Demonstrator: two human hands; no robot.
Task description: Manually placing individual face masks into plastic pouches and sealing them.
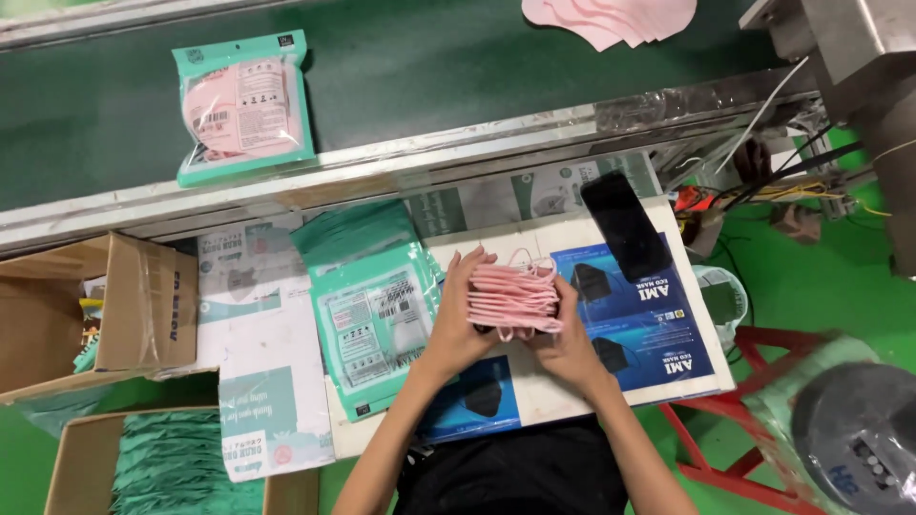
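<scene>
**A:** What are the two hands doing?

**B:** Both press on a stack of flat pink fabric face masks [513, 298], held just above a white worktable [534, 238]. The left hand [456, 319] curls its fingers over the stack's left end, closed onto it. The right hand [570, 339] cups the right end from below, thumb up along the side, also closed onto it. Thin pink ear loops stick up from the top of the stack.

**B:** What lies around it?

**A:** Just left of the left hand sits a pile of empty teal-edged clear plastic mask pouches [374, 319]. Under and right of the hands lie blue printed cardboard sheets [649, 324]. A black smartphone [625, 226] rests at the table's far edge, screen dark.

**A:** And farther off?

**B:** Beyond the table runs a dark green conveyor belt [401, 67]. On it lies a filled teal pouch of pink masks [244, 107] at the left, and loose pink masks [611, 17] at the top edge. An open brown cardboard box [114, 300] stands at the far left, well apart from the hands.
</scene>
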